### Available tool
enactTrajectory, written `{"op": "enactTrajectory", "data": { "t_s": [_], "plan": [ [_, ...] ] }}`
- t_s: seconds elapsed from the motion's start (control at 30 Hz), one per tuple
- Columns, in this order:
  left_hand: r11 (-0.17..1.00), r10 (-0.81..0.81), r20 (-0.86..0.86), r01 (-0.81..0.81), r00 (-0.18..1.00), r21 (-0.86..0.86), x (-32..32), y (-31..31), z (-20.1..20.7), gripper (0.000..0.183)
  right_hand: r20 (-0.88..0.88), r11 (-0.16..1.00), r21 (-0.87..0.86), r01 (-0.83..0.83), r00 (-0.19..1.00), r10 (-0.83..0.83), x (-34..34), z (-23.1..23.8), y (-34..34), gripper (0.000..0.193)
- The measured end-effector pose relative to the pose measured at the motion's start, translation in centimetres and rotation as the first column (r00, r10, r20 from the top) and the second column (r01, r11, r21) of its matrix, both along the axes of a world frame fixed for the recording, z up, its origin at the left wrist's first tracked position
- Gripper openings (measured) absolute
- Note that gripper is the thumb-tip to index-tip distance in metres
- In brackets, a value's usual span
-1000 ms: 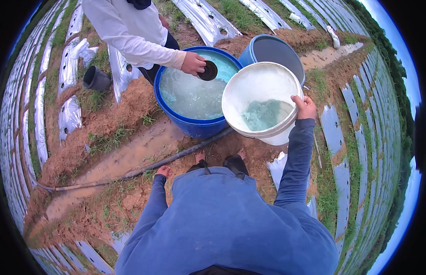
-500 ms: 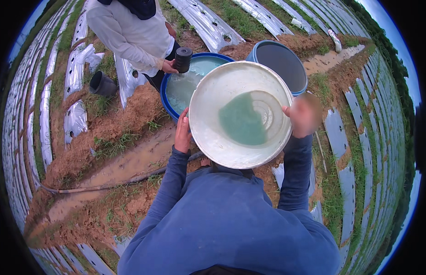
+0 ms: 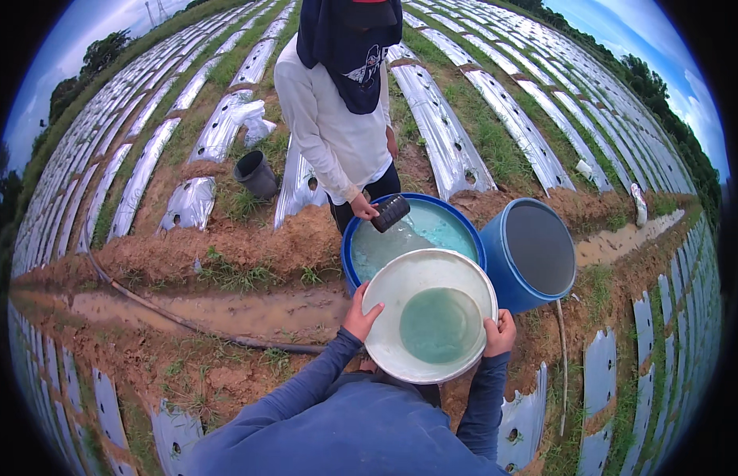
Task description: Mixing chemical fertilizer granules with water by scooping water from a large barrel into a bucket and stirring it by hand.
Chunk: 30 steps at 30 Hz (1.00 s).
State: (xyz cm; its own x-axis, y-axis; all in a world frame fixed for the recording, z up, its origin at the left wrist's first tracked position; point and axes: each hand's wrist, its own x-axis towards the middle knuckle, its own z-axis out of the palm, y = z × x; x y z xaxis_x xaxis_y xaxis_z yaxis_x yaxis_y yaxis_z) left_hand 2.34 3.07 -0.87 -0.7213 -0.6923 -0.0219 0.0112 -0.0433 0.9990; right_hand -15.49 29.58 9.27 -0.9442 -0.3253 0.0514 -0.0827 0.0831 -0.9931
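Between my hands is a wide white bucket (image 3: 393,297), tilted so that I look into it; greenish, cloudy liquid (image 3: 439,325) lies at its bottom. My left hand (image 3: 359,314) grips the left side of its rim. On the right side, my right hand (image 3: 498,333) is closed on the rim, thumb toward the inside. Just beyond it stands a blue drum (image 3: 351,238) of pale blue-green liquid. Over that drum a co-worker's hand (image 3: 363,208) holds a black ribbed container (image 3: 390,213), tipped, with liquid running from it.
A second blue drum (image 3: 518,285) with dark contents stands at the right. A black bucket (image 3: 255,174) sits on the soil at left. A dark hose (image 3: 178,320) runs along a muddy water furrow (image 3: 226,308). Plastic-covered beds (image 3: 444,131) stretch beyond the co-worker (image 3: 329,119).
The view has lifted and swung left. My bucket sits lower and farther from me, its liquid gathered over the bottom. The co-worker's black container has gone from upright to tipped and pouring.
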Motion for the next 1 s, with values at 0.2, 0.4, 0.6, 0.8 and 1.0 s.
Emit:
{"op": "enactTrajectory", "data": {
  "t_s": [0.2, 0.4, 0.6, 0.8, 1.0],
  "plan": [
    [0.596, -0.193, 0.038, 0.148, 0.98, -0.789, -3.4, 1.8, 11.8, 0.036, -0.057, 0.997, 0.07, 0.018, 0.998, -0.014, -0.1, -0.1, 1.2, 0.012],
    [0.1, -0.534, 0.782, 0.943, 0.32, -0.317, -12.7, 4.2, 3.9, 0.059, -0.157, 0.992, 0.123, 0.037, 0.987, -0.018, 1.4, 1.4, -0.7, 0.013],
    [-0.017, 0.024, 0.998, 0.998, 0.056, -0.055, -15.6, 8.2, -9.6, 0.109, -0.183, 0.983, 0.163, 0.082, 0.982, -0.051, 2.1, 0.3, 0.3, 0.015],
    [0.331, -0.142, 0.987, 0.936, -0.078, 0.122, -14.1, 12.7, -13.3, 0.089, -0.133, 0.981, 0.185, 0.06, 0.99, -0.036, 3.1, -0.4, 1.5, 0.012],
    [0.735, -0.045, 0.999, 0.677, 0.0, 0.033, -14.7, 12.4, -25.8, 0.06, -0.14, 0.989, 0.141, 0.046, 0.99, -0.026, 4.4, 2.2, 0.0, 0.011]
  ]
}}
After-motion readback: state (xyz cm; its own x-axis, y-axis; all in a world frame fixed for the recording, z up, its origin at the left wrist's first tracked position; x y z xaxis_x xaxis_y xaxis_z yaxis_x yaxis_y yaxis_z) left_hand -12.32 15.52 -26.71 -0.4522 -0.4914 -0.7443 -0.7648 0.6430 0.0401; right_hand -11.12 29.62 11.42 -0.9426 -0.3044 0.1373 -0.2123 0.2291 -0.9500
